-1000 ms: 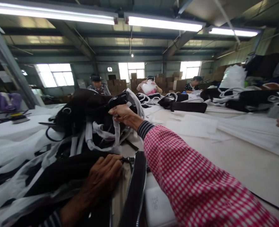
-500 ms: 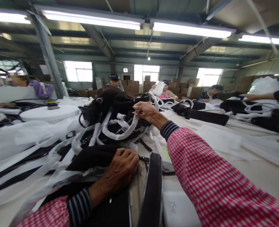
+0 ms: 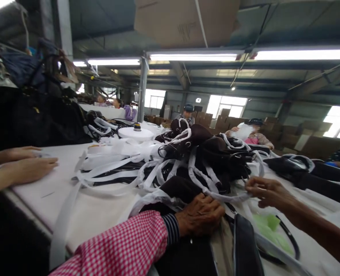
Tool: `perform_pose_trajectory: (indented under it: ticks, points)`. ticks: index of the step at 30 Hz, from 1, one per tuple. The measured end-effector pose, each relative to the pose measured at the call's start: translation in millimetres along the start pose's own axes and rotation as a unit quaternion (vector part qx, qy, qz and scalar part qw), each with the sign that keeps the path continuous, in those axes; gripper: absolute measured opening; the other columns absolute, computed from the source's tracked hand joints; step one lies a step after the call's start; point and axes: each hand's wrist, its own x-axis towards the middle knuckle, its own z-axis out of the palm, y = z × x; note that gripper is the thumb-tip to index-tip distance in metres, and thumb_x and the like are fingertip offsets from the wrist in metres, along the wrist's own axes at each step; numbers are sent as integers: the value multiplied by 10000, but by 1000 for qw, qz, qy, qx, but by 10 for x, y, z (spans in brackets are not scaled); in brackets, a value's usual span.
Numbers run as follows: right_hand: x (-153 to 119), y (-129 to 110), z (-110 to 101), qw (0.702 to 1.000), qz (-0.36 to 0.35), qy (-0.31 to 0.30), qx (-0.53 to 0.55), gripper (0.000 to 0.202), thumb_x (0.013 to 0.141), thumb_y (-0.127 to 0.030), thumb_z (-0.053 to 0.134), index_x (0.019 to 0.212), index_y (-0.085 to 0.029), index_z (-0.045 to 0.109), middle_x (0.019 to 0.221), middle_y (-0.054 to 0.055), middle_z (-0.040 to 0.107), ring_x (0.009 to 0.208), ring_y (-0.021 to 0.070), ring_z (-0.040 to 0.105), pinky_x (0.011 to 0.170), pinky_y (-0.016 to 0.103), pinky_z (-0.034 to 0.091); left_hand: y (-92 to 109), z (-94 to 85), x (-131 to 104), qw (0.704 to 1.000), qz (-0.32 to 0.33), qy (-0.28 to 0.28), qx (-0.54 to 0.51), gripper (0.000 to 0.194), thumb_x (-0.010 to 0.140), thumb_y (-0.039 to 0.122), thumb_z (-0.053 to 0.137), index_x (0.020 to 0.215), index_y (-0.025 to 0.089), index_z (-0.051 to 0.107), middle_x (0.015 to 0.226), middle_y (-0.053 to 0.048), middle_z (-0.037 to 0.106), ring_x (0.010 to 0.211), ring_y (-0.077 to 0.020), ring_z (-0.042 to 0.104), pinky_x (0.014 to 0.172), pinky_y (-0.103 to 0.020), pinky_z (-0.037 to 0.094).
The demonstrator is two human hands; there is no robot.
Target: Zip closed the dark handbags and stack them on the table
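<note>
My left hand [image 3: 200, 214], in a striped cuff and red checked sleeve, has its fingers curled over the top edge of a black bag [image 3: 184, 249] with a beige zipped opening [image 3: 223, 245]. A white-wrapped handle [image 3: 216, 195] lies just beyond my knuckles. Another person's hand [image 3: 263, 189], on a bare forearm, reaches in from the right beside that handle; whether it grips the handle is unclear. A black zip-edged panel [image 3: 246, 241] lies to the right of my hand. My right hand is out of view.
Behind is a heap of black bags [image 3: 216, 153] with white-wrapped handles. A white roll [image 3: 136, 133] lies left of the heap. At the left table edge [image 3: 32, 209] are a co-worker's hands [image 3: 28, 165]. Light green material [image 3: 270, 230] lies at the right.
My view has swung left, bringing in the left table edge. My right hand, earlier at a wrapped handle, has left view. Another person's hand has come in from the right. My left hand stays on the bag.
</note>
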Motion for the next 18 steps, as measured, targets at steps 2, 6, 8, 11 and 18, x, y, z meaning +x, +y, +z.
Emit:
perform_pose_trajectory:
  ticks: [2, 6, 8, 11, 18]
  points:
    - [-153, -50, -74, 999, -1, 27, -23, 318, 689, -545, 775, 726, -235, 712, 780, 104, 658, 695, 221, 602, 524, 294, 504, 11, -42, -4, 1000, -5, -15, 4, 198, 1040, 304, 430, 1072, 178, 580, 1050, -76, 647, 958, -246, 609, 754, -401, 410]
    - [-531, -253, -140, 998, -7, 62, -6, 418, 703, -574, 796, 832, -180, 739, 1241, 176, 685, 934, 276, 671, 631, 314, 562, 24, -107, -20, 1000, -14, -12, -4, 164, 1041, 251, 440, 1086, 179, 580, 1090, -55, 660, 972, -226, 592, 805, -387, 423]
    - [-762, -363, -120, 998, -6, 58, 18, 414, 725, -549, 802, 833, -157, 721, 1156, 179, 718, 947, 268, 684, 637, 288, 553, 28, -110, -23, 1000, -16, -6, -16, 150, 1037, 238, 454, 1085, 187, 586, 1084, -46, 665, 972, -221, 590, 827, -378, 427]
    - [-1117, -462, -50, 997, 12, 22, 75, 365, 758, -491, 795, 821, -150, 679, 868, 110, 747, 787, 205, 699, 560, 233, 494, 32, -86, -4, 999, -17, 9, -36, 165, 1029, 195, 445, 1076, 185, 603, 1066, -55, 671, 957, -235, 595, 840, -380, 432]
    - [-1766, -229, 113, 981, 49, -52, 181, 279, 740, -370, 782, 803, -129, 655, 712, 42, 721, 550, 115, 644, 424, 165, 398, -137, 269, -129, 995, 10, 75, -58, 327, 1029, 202, 369, 1129, 224, 679, 1122, -68, 727, 1036, -256, 644, 937, -397, 488]
